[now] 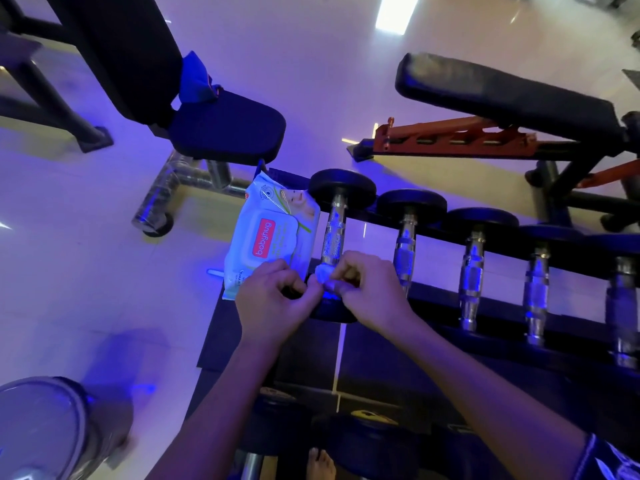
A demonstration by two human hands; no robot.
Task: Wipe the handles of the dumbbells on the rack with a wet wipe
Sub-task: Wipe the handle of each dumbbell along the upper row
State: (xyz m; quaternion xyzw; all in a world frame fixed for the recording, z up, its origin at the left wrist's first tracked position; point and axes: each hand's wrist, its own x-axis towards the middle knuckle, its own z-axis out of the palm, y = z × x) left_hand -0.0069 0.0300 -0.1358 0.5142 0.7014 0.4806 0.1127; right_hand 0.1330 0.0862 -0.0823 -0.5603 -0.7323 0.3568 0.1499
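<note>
A dark rack (pixel 436 233) carries a row of several dumbbells with black ends and knurled chrome handles. The leftmost dumbbell's handle (pixel 333 233) is just beyond my hands. A small white wet wipe (pixel 322 274) is bunched between both hands at the near end of that handle. My left hand (pixel 273 299) pinches the wipe with curled fingers from the left. My right hand (pixel 370 289) pinches it from the right. A pack of wet wipes (pixel 273 233) with a red label lies at the rack's left end, touching my left hand.
A padded bench seat (pixel 225 129) stands beyond the pack, and an incline bench with an orange frame (pixel 485 109) at the back right. A shiny metal bin (pixel 52 427) sits at lower left. More dumbbells (pixel 363 441) rest on a lower tier near my bare foot (pixel 322 462).
</note>
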